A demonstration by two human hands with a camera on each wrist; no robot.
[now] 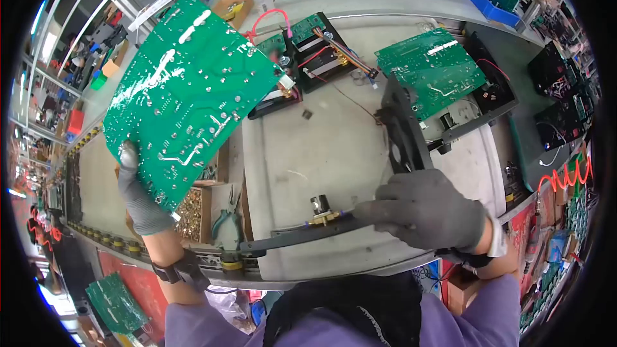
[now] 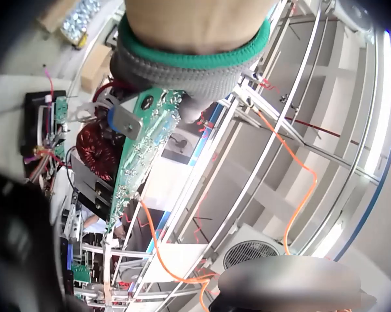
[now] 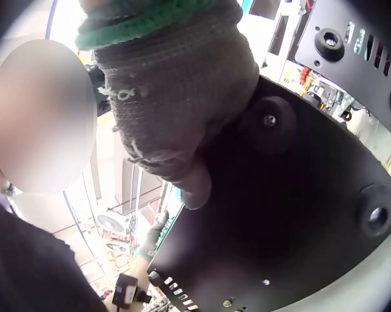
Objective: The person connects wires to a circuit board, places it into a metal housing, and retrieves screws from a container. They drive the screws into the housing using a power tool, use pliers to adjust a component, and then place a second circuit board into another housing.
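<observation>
My gloved left hand (image 1: 141, 199) grips the lower corner of a large green circuit board (image 1: 193, 99), thumb on its soldered face, and the board is raised and tilted. In the left wrist view the board is nearly edge-on, with a copper-wound coil (image 2: 96, 151) on its other side. My gloved right hand (image 1: 432, 211) holds a black metal case (image 1: 406, 133) at its edge, tipped up on the work surface. Rubber feet (image 3: 376, 216) show on its underside in the right wrist view. A black terminal post (image 1: 320, 204) sits on the case's near strip.
Behind stands an opened unit with wires (image 1: 324, 51). To the right, another green board (image 1: 434, 71) lies over a black case. Pliers (image 1: 227, 222) and a box of small brass parts (image 1: 193, 213) are at the left. A blue bin (image 1: 486, 5) stands at the back right.
</observation>
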